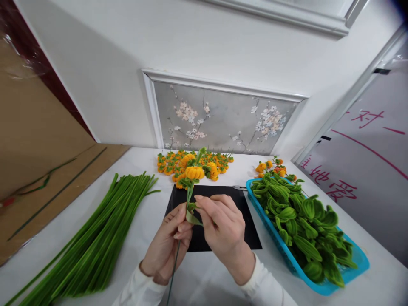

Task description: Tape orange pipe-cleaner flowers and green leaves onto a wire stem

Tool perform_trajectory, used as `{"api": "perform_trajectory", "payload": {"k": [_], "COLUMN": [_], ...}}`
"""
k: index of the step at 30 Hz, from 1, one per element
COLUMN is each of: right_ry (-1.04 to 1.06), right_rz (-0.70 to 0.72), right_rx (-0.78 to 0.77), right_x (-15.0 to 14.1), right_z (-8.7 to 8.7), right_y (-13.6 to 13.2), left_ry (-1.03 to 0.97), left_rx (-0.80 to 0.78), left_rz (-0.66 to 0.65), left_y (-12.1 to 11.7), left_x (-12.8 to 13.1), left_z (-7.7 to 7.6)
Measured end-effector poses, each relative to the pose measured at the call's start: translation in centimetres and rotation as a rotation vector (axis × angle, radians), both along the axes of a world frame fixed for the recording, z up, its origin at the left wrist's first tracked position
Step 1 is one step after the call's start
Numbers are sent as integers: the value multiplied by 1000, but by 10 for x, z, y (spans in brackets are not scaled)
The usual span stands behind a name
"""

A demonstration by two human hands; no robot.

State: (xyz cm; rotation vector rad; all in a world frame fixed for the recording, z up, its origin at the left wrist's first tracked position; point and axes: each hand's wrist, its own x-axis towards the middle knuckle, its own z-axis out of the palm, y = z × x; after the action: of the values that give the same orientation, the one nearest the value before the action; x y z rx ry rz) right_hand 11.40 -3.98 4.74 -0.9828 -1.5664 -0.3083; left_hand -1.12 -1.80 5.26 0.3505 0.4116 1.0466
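Pumpkin spray (194, 172) held upright over a black mat (251, 239), supplies on either side.
Fuzzy green rods (95, 242) lie bundled at left, likely for easy reach; next, the left hand (168, 242) is clamped on the spray's thin stems (189, 193), apparently to steady them; the right hand (225, 221) has its fingertips at the pale green tape (192, 218) beside the stems, though I cannot tell whether they clamp it; at far right, a blue basket (328, 290) gathers loose green leaves (306, 248), probably to stop them scattering.
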Motion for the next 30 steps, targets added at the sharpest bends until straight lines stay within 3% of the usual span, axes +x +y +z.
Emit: {"api": "perform_trajectory", "payload": {"k": [8,19,30], "right_ry": [32,99,46], "right_rz": [4,11,23], "right_rx": [11,41,44], "right_x": [0,-2,-3], "right_z": [-2,-3,-8], "right_y": [3,4,5], "left_ry": [80,-27,92], "left_rx": [65,3,27], "left_rz": [-25,-30,-28], "left_y": [-1,-1,-1], "left_x": [3,0,2], "left_z": [2,-1,1]}}
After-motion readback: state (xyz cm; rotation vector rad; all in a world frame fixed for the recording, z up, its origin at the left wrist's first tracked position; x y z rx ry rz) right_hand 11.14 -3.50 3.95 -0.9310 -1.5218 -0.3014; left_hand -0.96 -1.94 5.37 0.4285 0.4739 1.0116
